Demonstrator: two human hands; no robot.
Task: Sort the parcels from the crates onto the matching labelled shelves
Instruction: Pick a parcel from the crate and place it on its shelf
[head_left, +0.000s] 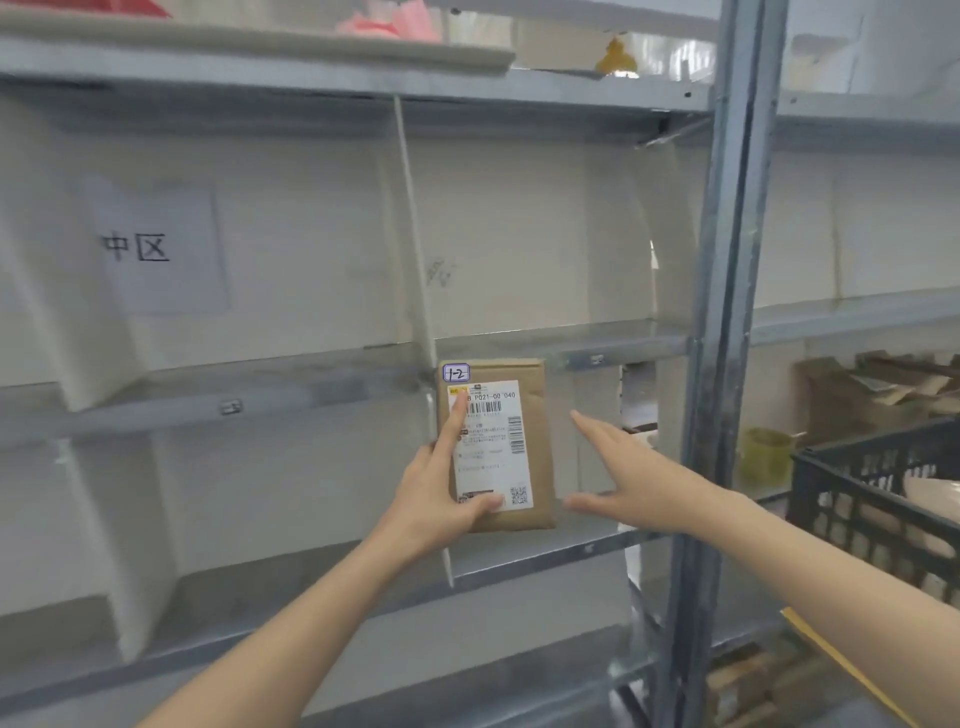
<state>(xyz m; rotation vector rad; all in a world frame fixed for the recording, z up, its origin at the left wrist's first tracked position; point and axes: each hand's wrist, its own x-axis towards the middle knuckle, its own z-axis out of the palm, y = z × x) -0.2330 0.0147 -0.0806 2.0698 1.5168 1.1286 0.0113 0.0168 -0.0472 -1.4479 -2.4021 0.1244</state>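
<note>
So the parcel is held upright, long axis vertical, with its flat printed face turned towards the camera. It's a flat rectangular thing in plain brown paper, matte, with a fold line across the top. A white shipping label with barcodes and a QR code is stuck down the left part, text the right way up, and a tiny sticker hand-marked "1-2" sits at the top left corner.

The parcel is gripped by the left hand: thumb pressed across the label's bottom, index finger laid straight up its left side. The other fingers are hidden behind it. It's held in the air in front of the grey metal shelving, right where a thin white divider splits two bays.

The right hand is kept flat and empty, fingers straight with the thumb spread, just beside the parcel's right edge and not touching it.

A paper sign reading "中区" is taped on the pale back wall, a bit blurred. A black lattice plastic crate is cut off at the right edge; pale shapes inside can't really be made out. The small print on the label is too fuzzy to be read.
</note>
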